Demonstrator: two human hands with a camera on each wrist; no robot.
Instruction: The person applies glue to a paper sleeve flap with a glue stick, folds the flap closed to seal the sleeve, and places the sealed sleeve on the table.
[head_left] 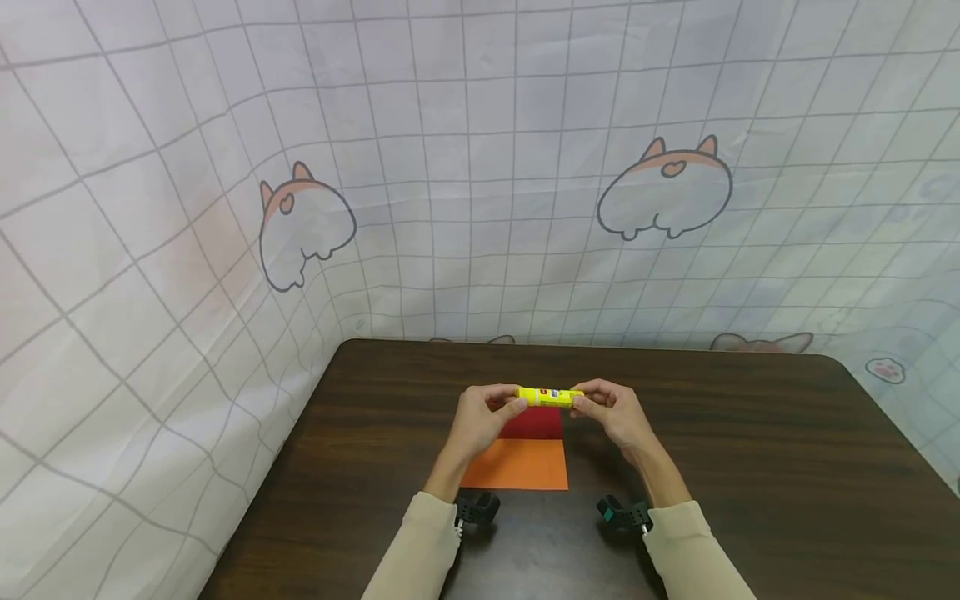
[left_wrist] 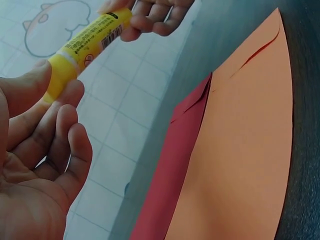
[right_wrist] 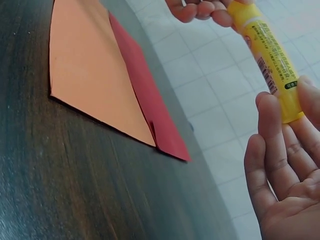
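A yellow glue stick (head_left: 550,397) is held level above the table between both hands. My left hand (head_left: 477,418) pinches its capped end between thumb and fingers; the cap (left_wrist: 61,75) sits beyond a pale ring and looks closed. At the other end, my right hand (head_left: 617,414) pinches the base of the tube (right_wrist: 272,55). Below the hands lie an orange sheet of paper (head_left: 525,465) and, on its far side, a red sheet (head_left: 534,423). In the left wrist view the orange paper (left_wrist: 240,130) and red paper (left_wrist: 177,150) meet along one edge, slightly raised.
The dark wooden table (head_left: 750,450) extends to both sides of the papers. Behind it and along the left hangs a white gridded cloth (head_left: 480,167) with cartoon animal prints. Black bands with devices (head_left: 477,507) sit on both wrists, close to the tabletop.
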